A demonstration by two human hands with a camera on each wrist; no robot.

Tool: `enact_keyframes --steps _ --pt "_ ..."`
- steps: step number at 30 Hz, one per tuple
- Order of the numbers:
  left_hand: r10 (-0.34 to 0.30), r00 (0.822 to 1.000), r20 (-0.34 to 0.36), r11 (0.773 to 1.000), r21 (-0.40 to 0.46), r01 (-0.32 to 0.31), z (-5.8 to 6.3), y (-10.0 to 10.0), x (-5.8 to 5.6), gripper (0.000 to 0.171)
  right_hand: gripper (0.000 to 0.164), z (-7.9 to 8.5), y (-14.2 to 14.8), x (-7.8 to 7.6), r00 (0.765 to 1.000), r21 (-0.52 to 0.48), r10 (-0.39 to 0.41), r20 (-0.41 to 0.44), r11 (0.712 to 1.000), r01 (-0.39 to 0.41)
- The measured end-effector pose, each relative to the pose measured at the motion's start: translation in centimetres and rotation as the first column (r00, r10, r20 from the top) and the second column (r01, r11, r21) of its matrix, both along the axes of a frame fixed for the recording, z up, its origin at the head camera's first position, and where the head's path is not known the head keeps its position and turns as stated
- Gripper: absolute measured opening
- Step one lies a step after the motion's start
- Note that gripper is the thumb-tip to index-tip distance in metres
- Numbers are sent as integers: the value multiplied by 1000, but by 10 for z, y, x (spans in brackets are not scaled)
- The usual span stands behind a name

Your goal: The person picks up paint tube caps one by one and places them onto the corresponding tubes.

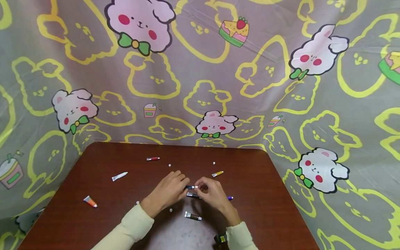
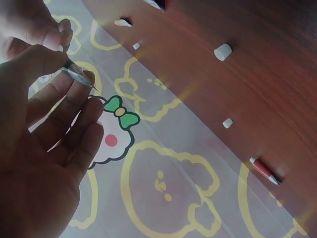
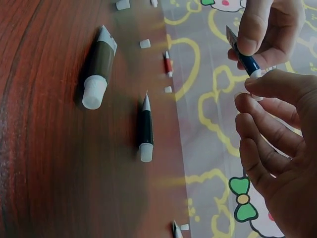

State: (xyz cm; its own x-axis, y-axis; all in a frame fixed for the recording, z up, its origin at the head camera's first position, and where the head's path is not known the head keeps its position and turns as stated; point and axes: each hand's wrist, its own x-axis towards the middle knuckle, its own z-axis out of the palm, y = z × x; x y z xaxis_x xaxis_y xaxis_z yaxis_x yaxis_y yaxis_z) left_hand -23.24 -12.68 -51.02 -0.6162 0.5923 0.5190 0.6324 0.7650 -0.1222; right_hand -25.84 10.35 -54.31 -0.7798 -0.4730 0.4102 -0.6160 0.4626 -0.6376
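Tube [image 3: 248, 63], dark blue, hangs between my hands over the table [image 1: 256, 211]; my left hand [image 1: 171, 188] pinches its body, likely for steadiness; my right hand [image 1: 215, 195] pinches its white end [image 3: 255, 74].

2 hands: left hand [image 1: 168, 189], right hand [image 1: 215, 196]. 8 small tubes: 1 dark blue tube [image 1: 190, 187] between fingers; 3 near fingers (black tube [image 1: 193, 195], brown tube [image 1: 192, 216], purple tube [image 1: 230, 198]); 2 beyond fingers (yellow tube [image 1: 217, 174], red tube [image 1: 153, 159]); 2 well left of fingers (white tube [image 1: 119, 176], orange tube [image 1: 90, 201]). 4 loose white caps [image 1: 169, 165]: 2 beyond fingers, 2 nearer side. 1 table [image 1: 265, 222].
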Motion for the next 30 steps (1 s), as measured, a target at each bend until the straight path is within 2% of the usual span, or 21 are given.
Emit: enact_keyframes --steps 7,14,18,22,26,30 --pt "5 1000 -3 1000 1 -5 0 1 1 22 15 2 -3 2 1000 -1 6 0 1000 -6" --pt "12 999 38 1000 -8 -12 1 2 2 21 12 3 -4 3 1000 15 27 -9 1000 -27" --pt "9 999 48 1000 -8 -8 1 2 2 20 5 2 -2 2 999 15 31 26 999 -32" --pt "-11 999 34 1000 -1 11 1 2 1 20 6 3 0 2 998 25 37 54 999 -39" --pt "-27 999 22 1000 6 27 1 3 1 21 17 1 1 1 999 45 42 18 998 -42" --pt "-23 999 29 1000 -2 23 4 5 2 22 34 0 -1 0 1000 53 -10 24 999 8"
